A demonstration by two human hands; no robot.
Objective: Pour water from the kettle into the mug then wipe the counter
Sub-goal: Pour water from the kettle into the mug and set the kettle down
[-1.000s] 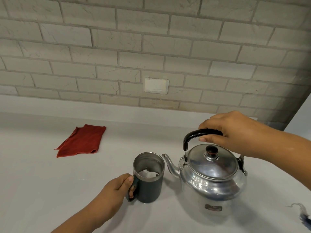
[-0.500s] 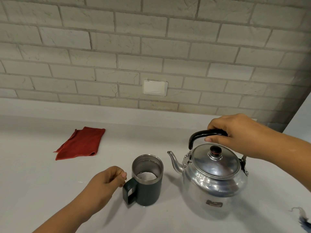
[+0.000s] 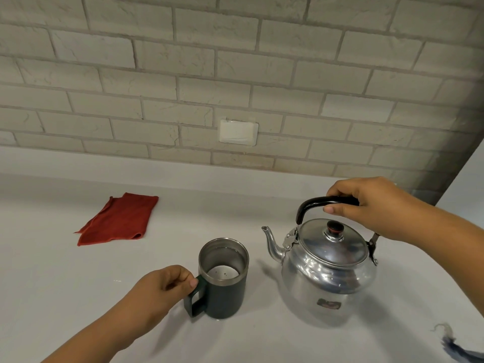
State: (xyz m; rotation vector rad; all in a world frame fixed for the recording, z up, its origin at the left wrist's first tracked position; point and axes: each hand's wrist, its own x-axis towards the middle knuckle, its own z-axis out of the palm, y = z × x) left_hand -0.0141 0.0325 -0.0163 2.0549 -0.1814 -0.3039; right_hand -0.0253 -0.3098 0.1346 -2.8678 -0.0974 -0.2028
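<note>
A dark green mug (image 3: 227, 294) with a steel inside stands on the white counter (image 3: 65, 284), with some water at its bottom. My left hand (image 3: 159, 289) is loosely curled just left of the mug's handle; the thumb tip touches the handle's top, but the fingers are not around it. To the right, a shiny metal kettle (image 3: 327, 273) sits upright, spout pointing left toward the mug. My right hand (image 3: 372, 205) grips its black handle from above. A red cloth (image 3: 120, 220) lies folded at the back left.
A brick wall with a white outlet cover (image 3: 238, 132) runs behind the counter. A dark blue wispy object (image 3: 455, 347) shows at the lower right corner. Bare counter lies between the cloth and the mug.
My left hand let go of the mug's handle and drew back left, and now rests beside it. The kettle moved right, away from the mug, and stands level.
</note>
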